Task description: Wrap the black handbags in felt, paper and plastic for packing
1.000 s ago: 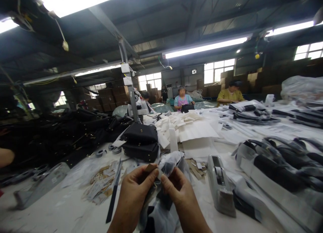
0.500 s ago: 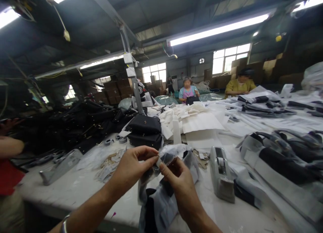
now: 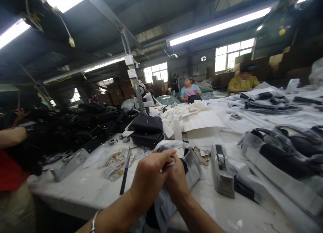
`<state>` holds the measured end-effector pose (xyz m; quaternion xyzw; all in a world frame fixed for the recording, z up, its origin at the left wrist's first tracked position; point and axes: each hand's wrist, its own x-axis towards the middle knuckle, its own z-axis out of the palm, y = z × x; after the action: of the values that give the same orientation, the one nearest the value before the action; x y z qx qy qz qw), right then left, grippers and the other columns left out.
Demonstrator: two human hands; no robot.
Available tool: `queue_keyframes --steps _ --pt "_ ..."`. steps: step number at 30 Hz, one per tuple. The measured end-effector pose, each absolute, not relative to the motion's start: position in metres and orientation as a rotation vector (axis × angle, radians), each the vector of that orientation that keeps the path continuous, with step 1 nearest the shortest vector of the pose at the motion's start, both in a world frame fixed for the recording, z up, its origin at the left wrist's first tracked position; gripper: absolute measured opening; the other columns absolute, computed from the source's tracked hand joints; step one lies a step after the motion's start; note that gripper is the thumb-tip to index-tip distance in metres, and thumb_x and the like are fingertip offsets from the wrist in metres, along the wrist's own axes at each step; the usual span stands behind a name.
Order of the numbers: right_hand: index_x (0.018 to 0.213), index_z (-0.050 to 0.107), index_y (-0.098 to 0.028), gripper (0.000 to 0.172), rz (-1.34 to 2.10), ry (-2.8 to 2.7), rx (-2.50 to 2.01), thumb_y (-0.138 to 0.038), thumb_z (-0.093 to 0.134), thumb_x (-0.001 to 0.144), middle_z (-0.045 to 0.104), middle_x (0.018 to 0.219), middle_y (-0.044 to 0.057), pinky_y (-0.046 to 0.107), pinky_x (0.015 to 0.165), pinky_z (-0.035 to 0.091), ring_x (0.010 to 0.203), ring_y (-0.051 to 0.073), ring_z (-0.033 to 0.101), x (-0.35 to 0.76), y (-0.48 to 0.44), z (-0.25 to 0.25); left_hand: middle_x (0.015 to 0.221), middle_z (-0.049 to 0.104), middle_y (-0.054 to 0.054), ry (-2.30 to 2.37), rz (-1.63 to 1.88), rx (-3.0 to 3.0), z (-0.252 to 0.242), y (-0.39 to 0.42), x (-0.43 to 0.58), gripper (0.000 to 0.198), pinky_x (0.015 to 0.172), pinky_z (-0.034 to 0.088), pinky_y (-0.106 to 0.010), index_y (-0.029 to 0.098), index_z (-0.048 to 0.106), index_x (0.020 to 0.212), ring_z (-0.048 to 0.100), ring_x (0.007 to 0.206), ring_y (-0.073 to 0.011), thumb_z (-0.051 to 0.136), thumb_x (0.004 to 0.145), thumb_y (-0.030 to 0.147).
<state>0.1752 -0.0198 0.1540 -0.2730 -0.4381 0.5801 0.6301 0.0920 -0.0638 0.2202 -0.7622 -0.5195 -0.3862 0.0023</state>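
My left hand (image 3: 150, 179) is closed, its thumb and fingers meeting the right hand over a bag (image 3: 195, 167) in whitish wrapping with dark parts. My right hand (image 3: 179, 181) is curled against the left, its fingertips mostly hidden. A small white bit (image 3: 170, 164) shows between the hands; I cannot make out what it is. Below my wrists, more of the wrapped bag hangs toward the table's front edge. Just right of it stands a grey tape dispenser (image 3: 223, 172).
Black handbags (image 3: 146, 130) are stacked ahead, beside white foam sheets (image 3: 202, 120). A dark strip (image 3: 124, 179) and cardboard scraps (image 3: 114, 162) lie left. Another tape dispenser (image 3: 72, 164) sits farther left. Wrapped bags (image 3: 280, 162) fill the right. People work across the table and at left.
My hands have come together, the left moving right and over the right one. The dark strip on the table now shows left of my arm. The person at left has raised a hand.
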Motion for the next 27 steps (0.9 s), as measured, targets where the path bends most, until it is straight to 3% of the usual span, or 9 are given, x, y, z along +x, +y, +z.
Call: queue_keyframes --steps 5,8,11,13,14,16,19,23,27 --pt "0.097 0.068 -0.015 0.035 1.347 -1.020 -0.602 -0.043 0.076 0.076 0.069 0.088 0.004 0.028 0.074 0.047 0.082 0.018 0.060 0.184 -0.017 0.154 0.090 0.078 0.000 -1.704 -1.684 -2.152 0.251 -0.055 0.060 0.021 0.081 0.055 -0.027 0.026 0.074 0.094 0.072 0.085 -0.0193 0.076 0.075 0.033" --pt "0.100 0.070 -0.015 0.040 1.405 -1.019 -0.605 -0.046 0.077 0.075 0.070 0.091 0.005 0.028 0.074 0.047 0.083 0.019 0.060 0.188 -0.015 0.155 0.097 0.077 -0.003 -1.859 -1.896 -2.086 0.260 -0.041 0.026 0.027 0.087 0.054 -0.029 0.022 0.074 0.095 0.071 0.091 -0.0203 0.077 0.074 0.039" --pt "0.102 0.071 -0.015 0.041 1.472 -1.025 -0.579 -0.047 0.076 0.076 0.071 0.095 0.006 0.028 0.075 0.047 0.086 0.020 0.060 0.190 -0.015 0.155 0.092 0.078 -0.006 -2.152 -1.469 -2.603 0.253 -0.034 -0.005 0.026 0.083 0.056 -0.033 0.022 0.077 0.094 0.073 0.087 -0.0242 0.074 0.075 0.040" --pt "0.102 0.071 -0.016 0.040 1.489 -1.055 -0.580 -0.047 0.075 0.077 0.070 0.094 0.006 0.027 0.071 0.045 0.082 0.018 0.058 0.190 -0.015 0.154 0.108 0.076 -0.007 -2.151 -1.049 -2.824 0.247 -0.034 -0.019 0.027 0.089 0.054 -0.037 0.027 0.078 0.094 0.070 0.101 -0.0291 0.077 0.071 0.039" --pt "0.102 0.071 -0.017 0.039 1.491 -1.074 -0.585 -0.047 0.075 0.078 0.070 0.092 0.005 0.026 0.069 0.043 0.078 0.016 0.056 0.190 -0.014 0.153 0.117 0.072 -0.006 -2.121 -1.002 -2.780 0.244 -0.034 -0.022 0.029 0.095 0.051 -0.038 0.029 0.077 0.096 0.066 0.111 -0.0307 0.079 0.069 0.040" --pt "0.100 0.072 -0.017 0.036 1.489 -1.103 -0.595 -0.047 0.074 0.079 0.067 0.085 0.003 0.025 0.064 0.039 0.071 0.014 0.051 0.189 -0.014 0.151 0.119 0.071 -0.007 -2.113 -1.188 -2.575 0.241 -0.035 -0.018 0.032 0.100 0.047 -0.039 0.028 0.076 0.101 0.063 0.115 -0.0306 0.074 0.074 0.044" --pt "0.099 0.073 -0.017 0.037 1.477 -1.104 -0.623 -0.049 0.073 0.079 0.062 0.076 0.001 0.024 0.061 0.036 0.067 0.012 0.046 0.187 -0.015 0.150 0.099 0.077 -0.009 -2.199 -1.583 -2.631 0.238 -0.035 0.002 0.042 0.090 0.053 -0.036 0.021 0.073 0.108 0.070 0.098 -0.0263 0.057 0.087 0.053" --pt "0.101 0.074 -0.020 0.043 1.452 -1.081 -0.682 -0.053 0.075 0.075 0.063 0.077 0.002 0.025 0.063 0.040 0.068 0.014 0.048 0.185 -0.018 0.153 0.106 0.075 -0.006 -2.307 -1.844 -2.710 0.229 -0.037 0.026 0.042 0.087 0.051 -0.029 0.023 0.070 0.114 0.068 0.100 -0.0227 0.061 0.085 0.051" --pt "0.105 0.074 -0.021 0.042 1.453 -1.080 -0.690 -0.051 0.075 0.075 0.068 0.087 0.004 0.029 0.073 0.045 0.075 0.017 0.054 0.184 -0.021 0.159 0.099 0.075 -0.004 -2.407 -1.943 -2.762 0.223 -0.037 0.027 0.038 0.084 0.049 -0.025 0.023 0.070 0.111 0.067 0.095 -0.0196 0.062 0.085 0.049"
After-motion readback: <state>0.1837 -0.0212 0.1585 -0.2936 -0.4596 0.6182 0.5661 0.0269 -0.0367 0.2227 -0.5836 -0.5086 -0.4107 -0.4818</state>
